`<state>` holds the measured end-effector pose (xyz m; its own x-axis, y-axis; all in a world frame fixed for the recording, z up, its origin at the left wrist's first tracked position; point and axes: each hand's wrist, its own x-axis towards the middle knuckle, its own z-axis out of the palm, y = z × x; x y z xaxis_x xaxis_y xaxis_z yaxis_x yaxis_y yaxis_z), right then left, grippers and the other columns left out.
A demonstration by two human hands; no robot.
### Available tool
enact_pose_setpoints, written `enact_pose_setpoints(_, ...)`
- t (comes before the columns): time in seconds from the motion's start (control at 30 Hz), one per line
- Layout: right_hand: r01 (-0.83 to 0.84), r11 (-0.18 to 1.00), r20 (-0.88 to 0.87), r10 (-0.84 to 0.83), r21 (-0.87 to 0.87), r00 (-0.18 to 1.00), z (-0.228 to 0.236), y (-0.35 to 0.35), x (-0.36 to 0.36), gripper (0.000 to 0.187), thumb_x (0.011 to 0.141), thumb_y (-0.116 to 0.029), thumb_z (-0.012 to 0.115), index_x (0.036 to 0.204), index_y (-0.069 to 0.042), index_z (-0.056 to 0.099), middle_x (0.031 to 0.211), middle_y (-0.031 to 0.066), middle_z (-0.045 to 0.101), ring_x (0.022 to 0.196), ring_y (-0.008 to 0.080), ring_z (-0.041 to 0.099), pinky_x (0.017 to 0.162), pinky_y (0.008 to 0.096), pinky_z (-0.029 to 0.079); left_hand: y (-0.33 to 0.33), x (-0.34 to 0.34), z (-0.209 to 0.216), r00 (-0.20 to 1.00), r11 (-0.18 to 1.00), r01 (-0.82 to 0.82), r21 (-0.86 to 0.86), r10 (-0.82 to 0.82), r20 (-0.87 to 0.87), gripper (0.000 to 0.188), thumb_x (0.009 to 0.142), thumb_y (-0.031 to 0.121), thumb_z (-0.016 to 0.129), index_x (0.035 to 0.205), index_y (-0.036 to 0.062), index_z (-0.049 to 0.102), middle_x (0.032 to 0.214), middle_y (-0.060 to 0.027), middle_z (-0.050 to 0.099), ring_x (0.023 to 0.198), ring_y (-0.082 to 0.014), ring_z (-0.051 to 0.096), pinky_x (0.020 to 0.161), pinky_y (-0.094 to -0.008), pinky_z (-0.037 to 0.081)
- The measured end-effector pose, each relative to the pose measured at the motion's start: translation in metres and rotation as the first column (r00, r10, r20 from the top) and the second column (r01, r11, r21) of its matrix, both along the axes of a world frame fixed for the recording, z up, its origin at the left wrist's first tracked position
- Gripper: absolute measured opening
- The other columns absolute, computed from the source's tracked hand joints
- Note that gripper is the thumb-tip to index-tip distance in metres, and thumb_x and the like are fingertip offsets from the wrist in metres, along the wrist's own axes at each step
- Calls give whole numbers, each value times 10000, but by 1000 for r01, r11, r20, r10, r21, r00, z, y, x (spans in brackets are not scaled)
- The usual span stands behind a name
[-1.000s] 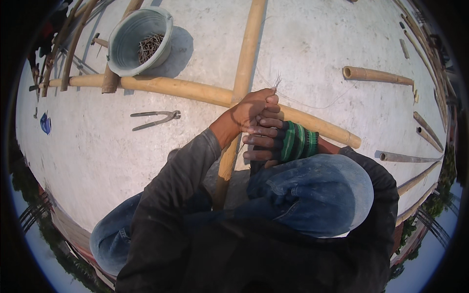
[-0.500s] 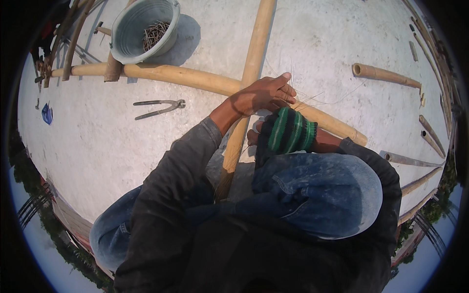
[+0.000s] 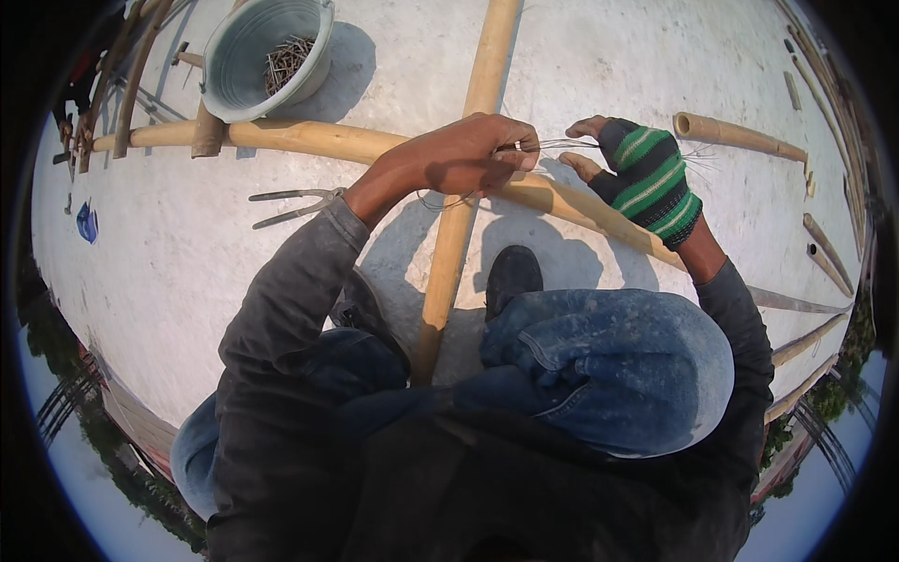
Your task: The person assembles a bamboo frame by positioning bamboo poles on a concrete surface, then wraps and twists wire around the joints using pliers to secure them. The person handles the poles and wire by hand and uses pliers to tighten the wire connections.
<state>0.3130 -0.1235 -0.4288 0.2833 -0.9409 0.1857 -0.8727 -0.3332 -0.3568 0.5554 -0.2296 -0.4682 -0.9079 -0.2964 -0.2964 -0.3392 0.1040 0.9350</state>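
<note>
My bare left hand (image 3: 478,155) is closed on a bundle of thin wires (image 3: 562,144), above the spot where two bamboo poles cross. The wires stretch rightward to my right hand (image 3: 648,178), in a fingerless green-and-black striped glove. They run between its spread thumb and forefinger, and loose ends stick out past the glove; its other fingers are hidden. Below lie the long crosswise bamboo pole (image 3: 318,140) and the bamboo pole (image 3: 487,66) running away from me. A pair of pincers (image 3: 290,204) rests left of my left wrist, its jaws partly behind my sleeve.
A grey bucket (image 3: 225,70) with nails (image 3: 286,64) stands at the far left, a hammer (image 3: 187,58) beside it. A short bamboo piece (image 3: 740,136) lies far right, more poles along the right edge. A blue object (image 3: 87,222) sits at left. My shoe (image 3: 513,276) is near the crossing.
My hands have moved apart: the right went up and rightward off the knee area, the left slightly left and closed. The wires now stretch between them. The view shifted slightly.
</note>
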Motion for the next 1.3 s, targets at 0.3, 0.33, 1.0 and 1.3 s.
enact_pose_setpoints(0.3, -41, 998, 75, 44, -45, 996, 35, 8, -11, 257, 1049, -221, 669, 1277, -150, 766, 1161, 82, 793, 889, 267, 734, 774, 368, 576, -17, 43, 71, 999, 998, 40, 47, -40, 15, 477, 1113, 540, 524, 1029, 89, 654, 685, 30, 505, 591, -56, 556, 569, -234, 504)
enact_pose_setpoints(0.33, -28, 999, 206, 34, -29, 978, 36, 10, -9, 251, 1050, -213, 668, 1270, -146, 768, 1158, 84, 793, 912, 272, 739, 800, 365, 586, -16, 49, 80, 998, 990, 15, 141, -22, 53, 475, 1111, 543, 526, 1021, 93, 649, 679, 32, 505, 596, -52, 573, 579, -230, 523)
enact_pose_setpoints(1.0, 171, 920, 229, -263, 354, 937, 47, 10, -65, 291, 1033, -310, 715, 1170, -73, 810, 1009, 119, 803, 898, 207, 733, 816, 341, 581, 49, 142, 38, 821, 861, -447, 243, 287, 493, 982, 1006, 769, 497, 1630, 28, 338, 1479, -231, 550, 1378, -327, 554, 1090, -464, 517)
enact_pose_setpoints(1.3, 287, 759, 210, -484, 584, 850, -96, -16, -148, 271, 1051, -248, 685, 1213, -64, 802, 1057, 94, 793, 986, 155, 683, 916, 336, 548, 90, 110, -51, 810, 890, -299, 344, 46, 585, 1164, 885, 799, 670, 1592, -67, 348, 1467, -297, 549, 1391, -376, 545, 1147, -468, 459)
